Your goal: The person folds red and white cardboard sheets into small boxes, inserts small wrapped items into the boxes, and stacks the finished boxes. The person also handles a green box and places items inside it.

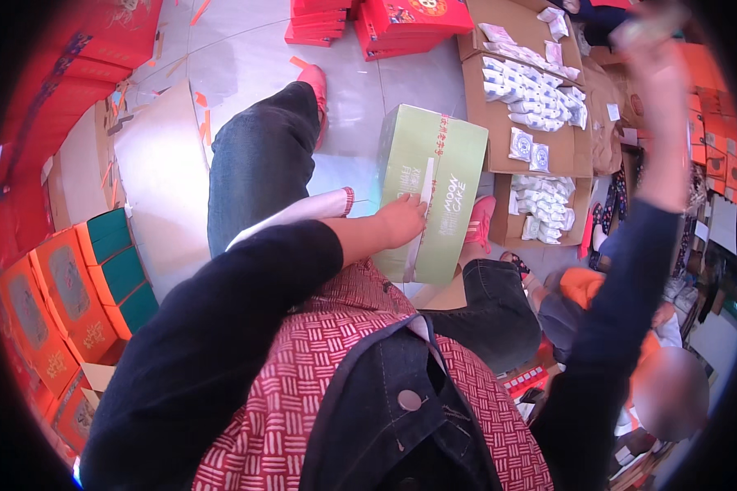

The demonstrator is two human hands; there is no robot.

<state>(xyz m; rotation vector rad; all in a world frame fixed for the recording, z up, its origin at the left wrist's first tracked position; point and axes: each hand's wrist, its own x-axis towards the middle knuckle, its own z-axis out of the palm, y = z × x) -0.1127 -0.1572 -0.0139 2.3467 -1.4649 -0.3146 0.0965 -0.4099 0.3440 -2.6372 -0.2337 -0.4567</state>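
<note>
Green carton (452, 176) under half-open left fingers (415, 209)

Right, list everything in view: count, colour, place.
Green box: one, pale green, centre
White packets: many, white, in the cartons
Cartons: at least two, brown, upper right
Red boxes: several, red, top and upper left
Orange boxes: several, orange, left and far right
Cardboard sheet: one, brown, upper left
Floor: one, grey, below
Strips: several, orange, upper left
Co-worker: at least one, orange clothing, right
Apron: one, red-and-white, lower centre
Shoes: two, pink, flanking the box
Legs: two, dark trousers, centre
Left hand: one, bare, on the box
Right hand: one, bare, blurred, upper right
</note>
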